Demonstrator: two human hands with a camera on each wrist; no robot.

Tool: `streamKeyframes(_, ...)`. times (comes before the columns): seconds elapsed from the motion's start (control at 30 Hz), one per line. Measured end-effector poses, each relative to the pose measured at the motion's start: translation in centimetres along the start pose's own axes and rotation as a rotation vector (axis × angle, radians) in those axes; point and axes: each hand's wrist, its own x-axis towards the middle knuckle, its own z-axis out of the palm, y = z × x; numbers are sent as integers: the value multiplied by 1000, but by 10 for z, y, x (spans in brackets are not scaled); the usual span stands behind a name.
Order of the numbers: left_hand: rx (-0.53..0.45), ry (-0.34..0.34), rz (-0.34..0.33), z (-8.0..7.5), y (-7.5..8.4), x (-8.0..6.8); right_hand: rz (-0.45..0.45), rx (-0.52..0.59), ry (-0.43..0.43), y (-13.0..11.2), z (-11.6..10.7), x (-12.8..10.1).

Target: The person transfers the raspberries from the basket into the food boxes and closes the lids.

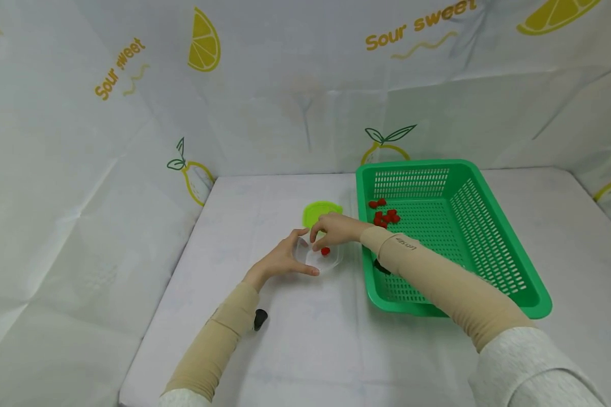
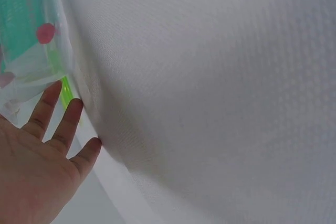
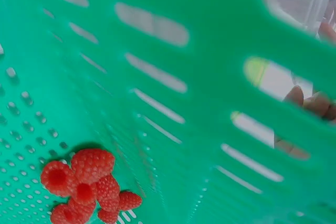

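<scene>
A small clear plastic container [image 1: 331, 261] stands on the white table, with one red raspberry [image 1: 325, 251] in it. My left hand [image 1: 285, 260] rests against its left side, thumb and forefinger spread along the rim and the fingers fairly straight. The left wrist view shows the same container [image 2: 31, 66], the raspberry [image 2: 45, 33] and my left hand [image 2: 37, 166]. My right hand [image 1: 331, 227] hovers over the container with its fingers drooping down, and I see nothing in them. Several more raspberries [image 1: 384, 215] [image 3: 86, 187] lie in a green slotted basket [image 1: 489, 249].
A round lime-green lid [image 1: 318, 212] lies flat just behind the container. The basket wall [image 3: 199, 24] fills the right wrist view. The basket stands right of the container. Lemon-print sheets wall in the table at the back and both sides.
</scene>
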Motion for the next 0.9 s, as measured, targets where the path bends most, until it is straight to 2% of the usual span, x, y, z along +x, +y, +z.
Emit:
streamKeyframes(0.33, 2, -7, -6, 2, 0, -2, -44, 157, 64, 2, -5, -9)
streamKeyframes(0.47, 7, -10, -18, 2, 1, -3, -59, 218, 82, 3, -16, -15)
streamKeyframes(0.7, 37, -4, -37, 1, 4, -3, -37, 440, 120, 11, -40, -36)
streamKeyframes(0.9, 45, 4, -42, -1, 3, -1, -21, 529, 195, 21, -54, -56)
